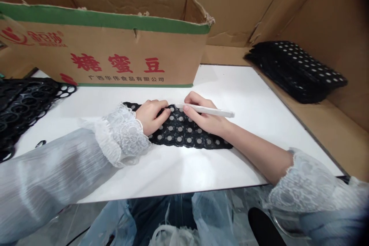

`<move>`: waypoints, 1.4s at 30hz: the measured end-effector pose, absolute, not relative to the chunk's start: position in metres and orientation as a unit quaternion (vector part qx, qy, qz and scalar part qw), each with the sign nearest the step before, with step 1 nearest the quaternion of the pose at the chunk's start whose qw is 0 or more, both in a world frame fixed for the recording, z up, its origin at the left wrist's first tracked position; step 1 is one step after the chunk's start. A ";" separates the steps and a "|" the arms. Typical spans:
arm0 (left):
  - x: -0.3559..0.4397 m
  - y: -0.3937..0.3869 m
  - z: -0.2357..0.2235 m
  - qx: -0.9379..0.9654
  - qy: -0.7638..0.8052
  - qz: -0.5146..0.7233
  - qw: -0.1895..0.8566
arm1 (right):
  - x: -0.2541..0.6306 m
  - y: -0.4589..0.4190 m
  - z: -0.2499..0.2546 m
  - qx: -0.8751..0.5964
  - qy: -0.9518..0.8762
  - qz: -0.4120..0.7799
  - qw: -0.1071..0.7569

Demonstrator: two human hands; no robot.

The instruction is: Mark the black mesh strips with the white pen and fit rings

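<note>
One black dotted sheet [180,138] is lying on the white bench [178,173], in front of one open cardboard box [115,52]; two hands are working at it; the left hand [152,117] is resting over the sheet's left part, fingers together and slightly bent, though whether it is pinching the material one cannot tell; the right hand [206,117] is holding one white pen-like tool [215,111] between thumb and fingers, the tip pointing left and lying at the sheet's upper edge, near the left fingertips; one stack of black dotted sheets [300,71] is sitting to the right, beyond the bench edge; one pile of black perforated sheets [27,107] is occupying the left end; one loose black ring [40,144] is lying beside that pile.
</note>
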State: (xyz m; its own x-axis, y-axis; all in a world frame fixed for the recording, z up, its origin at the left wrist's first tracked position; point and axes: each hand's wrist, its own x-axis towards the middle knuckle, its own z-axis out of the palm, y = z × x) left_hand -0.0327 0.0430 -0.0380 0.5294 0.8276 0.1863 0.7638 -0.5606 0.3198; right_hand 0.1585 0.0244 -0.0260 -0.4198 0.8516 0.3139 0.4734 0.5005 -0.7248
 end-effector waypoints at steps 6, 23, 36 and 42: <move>-0.032 0.041 -0.036 0.867 0.460 0.159 0.110 | 0.160 0.024 -0.024 -0.407 -0.813 0.258 0.328; -0.033 0.039 -0.037 0.880 0.432 0.188 0.064 | 0.165 0.028 -0.021 -0.394 -0.839 0.234 0.293; -0.030 0.032 -0.036 0.897 0.397 0.188 -0.058 | 0.149 0.024 -0.033 -0.445 -0.856 0.102 0.244; -0.031 0.039 -0.037 0.867 0.460 0.185 0.048 | 0.156 0.026 -0.022 -0.436 -0.803 0.241 0.329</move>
State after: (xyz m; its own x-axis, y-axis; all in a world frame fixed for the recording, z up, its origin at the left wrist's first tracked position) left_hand -0.0309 0.0386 -0.0368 0.5090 0.8147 0.2778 0.7795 -0.5731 0.2528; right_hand 0.1556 0.0261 -0.0221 -0.4044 0.8575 0.3181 0.5413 0.5047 -0.6725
